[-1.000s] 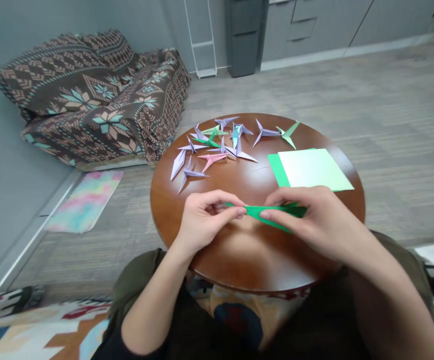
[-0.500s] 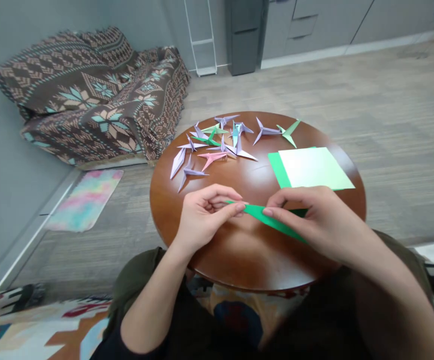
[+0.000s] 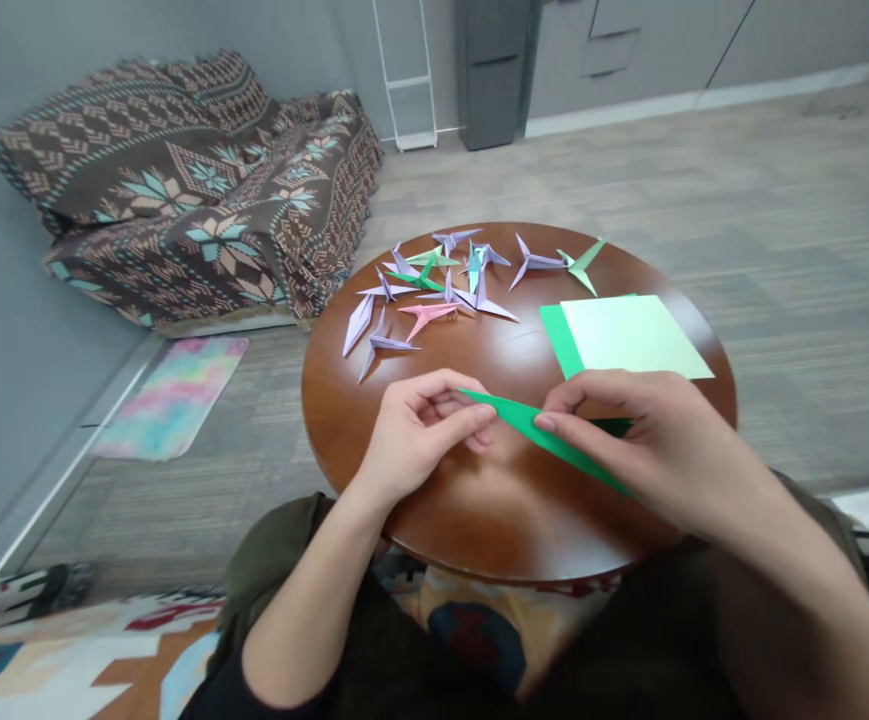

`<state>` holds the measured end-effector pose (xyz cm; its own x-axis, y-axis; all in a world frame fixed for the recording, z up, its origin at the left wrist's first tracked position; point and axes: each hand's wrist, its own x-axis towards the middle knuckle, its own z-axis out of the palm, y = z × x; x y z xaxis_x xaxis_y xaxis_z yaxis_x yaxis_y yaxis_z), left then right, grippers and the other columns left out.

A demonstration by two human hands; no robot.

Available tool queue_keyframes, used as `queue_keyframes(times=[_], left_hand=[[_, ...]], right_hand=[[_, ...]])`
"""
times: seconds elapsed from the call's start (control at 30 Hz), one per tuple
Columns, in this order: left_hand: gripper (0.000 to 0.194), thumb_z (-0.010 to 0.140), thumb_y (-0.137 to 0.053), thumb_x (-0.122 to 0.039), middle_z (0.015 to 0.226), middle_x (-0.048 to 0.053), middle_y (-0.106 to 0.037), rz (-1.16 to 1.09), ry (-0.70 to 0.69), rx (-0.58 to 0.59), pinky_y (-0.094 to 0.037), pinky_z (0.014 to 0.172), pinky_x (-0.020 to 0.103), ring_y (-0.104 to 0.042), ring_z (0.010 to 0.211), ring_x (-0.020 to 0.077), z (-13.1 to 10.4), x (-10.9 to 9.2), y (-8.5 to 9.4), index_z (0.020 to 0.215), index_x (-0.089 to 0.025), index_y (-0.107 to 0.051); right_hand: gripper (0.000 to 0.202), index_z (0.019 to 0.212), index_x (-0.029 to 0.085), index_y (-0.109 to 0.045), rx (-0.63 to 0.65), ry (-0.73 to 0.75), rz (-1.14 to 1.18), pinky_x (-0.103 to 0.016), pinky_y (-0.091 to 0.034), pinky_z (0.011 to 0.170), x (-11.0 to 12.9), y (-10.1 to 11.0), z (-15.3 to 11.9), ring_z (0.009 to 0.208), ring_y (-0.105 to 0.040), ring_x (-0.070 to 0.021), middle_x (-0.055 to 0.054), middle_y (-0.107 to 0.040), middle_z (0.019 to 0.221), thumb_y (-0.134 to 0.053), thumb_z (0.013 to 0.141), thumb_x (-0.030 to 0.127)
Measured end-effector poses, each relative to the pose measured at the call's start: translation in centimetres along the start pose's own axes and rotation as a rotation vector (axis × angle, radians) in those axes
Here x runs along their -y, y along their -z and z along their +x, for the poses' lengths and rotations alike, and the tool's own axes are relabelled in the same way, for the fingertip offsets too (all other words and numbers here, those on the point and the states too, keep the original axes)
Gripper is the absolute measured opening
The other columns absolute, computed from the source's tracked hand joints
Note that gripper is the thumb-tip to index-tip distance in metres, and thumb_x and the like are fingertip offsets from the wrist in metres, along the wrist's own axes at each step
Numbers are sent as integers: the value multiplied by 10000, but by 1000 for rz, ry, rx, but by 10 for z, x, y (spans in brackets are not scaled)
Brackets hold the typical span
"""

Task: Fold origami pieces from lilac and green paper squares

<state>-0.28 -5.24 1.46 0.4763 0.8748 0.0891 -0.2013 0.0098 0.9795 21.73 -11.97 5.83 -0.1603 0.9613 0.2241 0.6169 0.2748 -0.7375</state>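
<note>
A folded green paper (image 3: 516,415) is held above the near part of the round brown table (image 3: 471,530). My left hand (image 3: 430,430) pinches it near its pointed left end, thumb on top. Further right, the thumb and fingers of my right hand (image 3: 629,425) grip its middle; that hand hides part of the paper's right side. Beyond my right hand lies a stack of square sheets, a pale green sheet (image 3: 633,335) over a darker green one (image 3: 560,338).
Several folded paper figures lie at the table's far left, among them a pink one (image 3: 428,315) and a purple one (image 3: 383,344). A light green figure (image 3: 582,266) sits at the far edge. A sofa with a patterned cover (image 3: 216,210) stands beyond, left.
The green paper's left tip now shows more beyond my left thumb. Both hands have shifted slightly to the right, still gripping the paper.
</note>
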Motion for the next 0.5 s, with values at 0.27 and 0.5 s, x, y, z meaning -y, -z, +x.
queue_keyframes(times=[0.27,0.5], left_hand=[[126,831,-863,-265,677,39,-781,-15,6,-48,-606,542,208,-739,555,149,-3,2,-4,860,-165,-792],[185,808,-882,-275,648,25,-767,-44,60,-29,-592,529,182,-708,519,121,-3,2,-10,844,-135,-764]], right_hand=[[185,797,225,-713,-8,-4,-3,-266,-451,656,0,-3,1,676,-648,-148,21,-729,747,-677,972,271],[200,780,212,-704,-27,41,-39,-256,-438,662,1,-5,3,676,-644,-136,27,-727,731,-676,976,238]])
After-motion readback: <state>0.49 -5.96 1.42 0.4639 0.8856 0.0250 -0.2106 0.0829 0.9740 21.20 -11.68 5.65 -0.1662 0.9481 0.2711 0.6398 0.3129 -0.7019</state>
